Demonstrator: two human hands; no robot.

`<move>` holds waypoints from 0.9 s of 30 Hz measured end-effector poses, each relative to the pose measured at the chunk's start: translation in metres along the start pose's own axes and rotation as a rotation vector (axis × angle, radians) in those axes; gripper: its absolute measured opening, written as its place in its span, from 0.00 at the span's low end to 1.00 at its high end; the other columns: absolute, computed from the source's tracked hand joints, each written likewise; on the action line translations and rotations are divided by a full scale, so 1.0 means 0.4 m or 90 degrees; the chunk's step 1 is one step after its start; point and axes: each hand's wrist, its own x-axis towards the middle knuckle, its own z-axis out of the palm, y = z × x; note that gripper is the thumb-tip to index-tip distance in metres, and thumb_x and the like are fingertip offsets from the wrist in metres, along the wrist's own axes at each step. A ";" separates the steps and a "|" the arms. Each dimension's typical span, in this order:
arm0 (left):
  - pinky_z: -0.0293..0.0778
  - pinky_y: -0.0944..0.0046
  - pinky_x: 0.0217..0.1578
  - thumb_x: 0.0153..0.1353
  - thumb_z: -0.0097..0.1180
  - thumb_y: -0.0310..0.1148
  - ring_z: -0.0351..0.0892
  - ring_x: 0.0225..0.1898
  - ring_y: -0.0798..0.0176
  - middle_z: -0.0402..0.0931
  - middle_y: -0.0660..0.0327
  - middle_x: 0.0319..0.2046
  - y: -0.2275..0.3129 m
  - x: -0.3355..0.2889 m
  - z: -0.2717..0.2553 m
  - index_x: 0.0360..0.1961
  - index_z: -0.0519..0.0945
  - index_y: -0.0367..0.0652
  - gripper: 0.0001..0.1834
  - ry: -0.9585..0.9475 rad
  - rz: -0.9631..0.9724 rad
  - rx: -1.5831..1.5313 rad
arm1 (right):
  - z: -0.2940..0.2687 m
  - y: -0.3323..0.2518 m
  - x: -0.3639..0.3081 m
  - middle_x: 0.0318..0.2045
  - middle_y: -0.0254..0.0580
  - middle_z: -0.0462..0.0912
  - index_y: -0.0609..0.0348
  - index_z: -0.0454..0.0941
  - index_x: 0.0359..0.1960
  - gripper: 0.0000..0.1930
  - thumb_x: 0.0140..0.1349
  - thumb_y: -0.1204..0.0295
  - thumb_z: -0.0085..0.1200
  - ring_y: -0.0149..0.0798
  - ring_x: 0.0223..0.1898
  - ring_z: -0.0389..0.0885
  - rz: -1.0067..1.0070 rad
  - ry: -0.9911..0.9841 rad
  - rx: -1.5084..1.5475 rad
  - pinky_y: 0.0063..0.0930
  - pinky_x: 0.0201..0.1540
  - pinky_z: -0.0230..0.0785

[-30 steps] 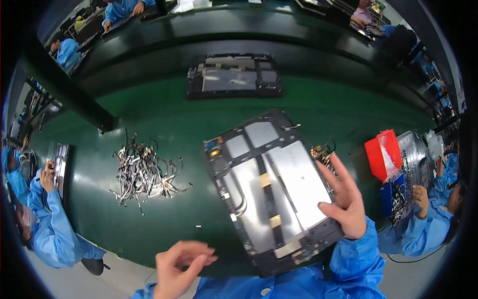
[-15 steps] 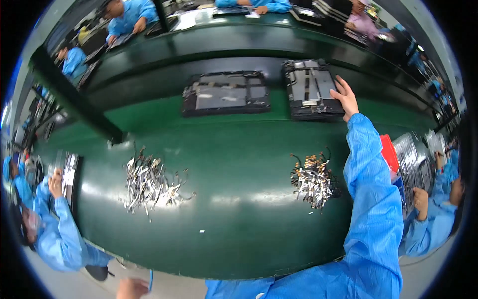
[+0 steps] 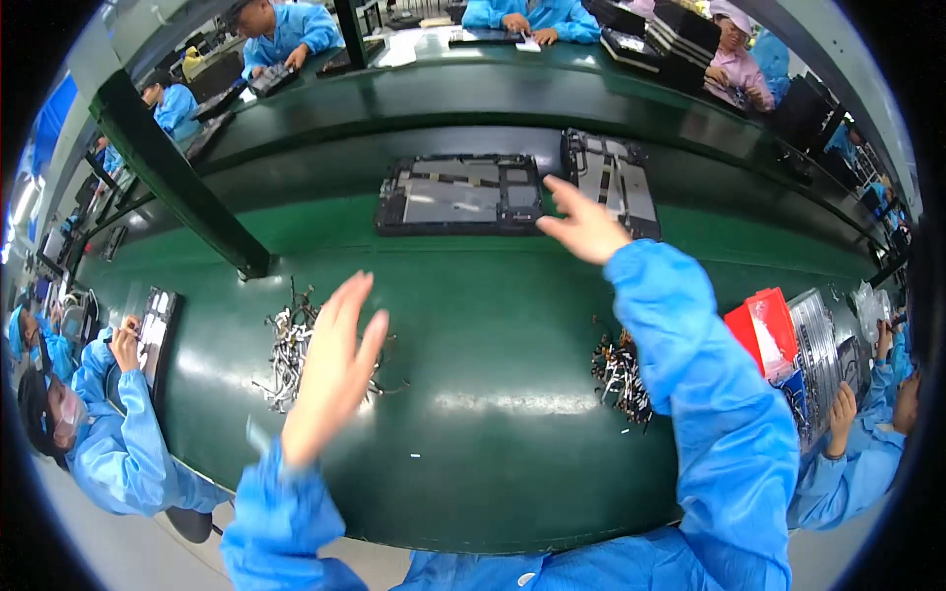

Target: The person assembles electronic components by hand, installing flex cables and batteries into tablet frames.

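Tangled heap of thin silver-and-black cables (image 3: 286, 347): partly hidden by your left hand (image 3: 335, 364).
Left hand: looks empty, fingers extended, thumb apart.
Flat rectangular black-framed device with silver metal plates (image 3: 448, 199): on the far side of the glossy green table (image 3: 493, 335); likely best held by its rigid rim.
Right hand (image 3: 589, 227): fingers parted beside that rim; contact unclear.
Second black-framed silver device (image 3: 593, 169): partly behind your right hand.

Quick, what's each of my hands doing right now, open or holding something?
Left hand: open, nothing visible in it, over the left cable pile.
Right hand: open, apparently empty, near the flat black devices.
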 end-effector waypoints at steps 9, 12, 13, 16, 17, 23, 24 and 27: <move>0.64 0.50 0.61 0.65 0.43 0.58 0.69 0.59 0.35 0.72 0.33 0.54 -0.242 0.367 0.241 0.59 0.67 0.22 0.42 0.085 -0.262 -0.060 | 0.201 0.015 0.097 0.57 0.76 0.67 0.58 0.51 0.71 0.45 0.54 0.57 0.61 0.69 0.54 0.73 0.176 0.076 -0.011 0.47 0.61 0.65; 0.74 0.51 0.51 0.61 0.56 0.48 0.78 0.51 0.49 0.78 0.48 0.50 -0.342 0.372 0.171 0.49 0.79 0.35 0.26 0.019 -0.475 -0.395 | 0.198 -0.040 0.113 0.57 0.72 0.70 0.59 0.59 0.67 0.43 0.51 0.56 0.64 0.65 0.56 0.73 0.128 0.076 0.062 0.45 0.62 0.65; 0.76 0.50 0.48 0.60 0.59 0.43 0.79 0.50 0.50 0.80 0.47 0.46 -0.307 0.371 0.163 0.46 0.80 0.34 0.22 0.041 -0.483 -0.722 | 0.156 -0.043 0.099 0.56 0.64 0.74 0.61 0.66 0.63 0.42 0.49 0.53 0.65 0.59 0.58 0.73 0.162 0.095 0.151 0.42 0.62 0.65; 0.82 0.51 0.41 0.59 0.60 0.35 0.82 0.42 0.56 0.81 0.54 0.39 -0.100 0.443 0.095 0.41 0.79 0.40 0.12 -0.089 -0.494 -0.920 | 0.023 0.073 0.084 0.55 0.60 0.76 0.66 0.69 0.60 0.35 0.55 0.55 0.61 0.53 0.58 0.74 0.088 0.130 0.242 0.38 0.62 0.64; 0.82 0.52 0.41 0.59 0.60 0.34 0.82 0.41 0.56 0.81 0.55 0.38 -0.118 0.420 0.040 0.40 0.78 0.41 0.11 -0.116 -0.491 -0.948 | 0.015 -0.002 0.055 0.56 0.61 0.75 0.67 0.69 0.60 0.35 0.56 0.55 0.60 0.56 0.57 0.74 0.087 0.111 0.227 0.39 0.63 0.63; 0.79 0.53 0.48 0.58 0.60 0.32 0.82 0.41 0.57 0.82 0.57 0.37 -0.124 0.276 -0.152 0.40 0.79 0.40 0.11 -0.024 -0.387 -0.898 | 0.076 -0.313 -0.387 0.37 0.45 0.78 0.57 0.80 0.45 0.13 0.57 0.74 0.56 0.45 0.41 0.77 -0.318 -0.156 0.034 0.37 0.44 0.72; 0.78 0.53 0.49 0.58 0.60 0.32 0.81 0.42 0.58 0.81 0.56 0.39 -0.091 0.265 -0.168 0.41 0.79 0.39 0.12 0.009 -0.370 -0.897 | 0.133 -0.304 -0.476 0.37 0.42 0.77 0.55 0.78 0.50 0.17 0.59 0.70 0.57 0.42 0.40 0.76 -0.355 -0.170 0.043 0.35 0.43 0.72; 0.76 0.54 0.52 0.60 0.59 0.32 0.80 0.46 0.58 0.81 0.56 0.44 -0.018 0.162 -0.238 0.46 0.79 0.39 0.14 0.101 -0.324 -0.881 | 0.207 -0.306 -0.554 0.40 0.36 0.74 0.52 0.73 0.59 0.24 0.62 0.62 0.56 0.39 0.41 0.72 -0.362 -0.202 -0.014 0.32 0.43 0.69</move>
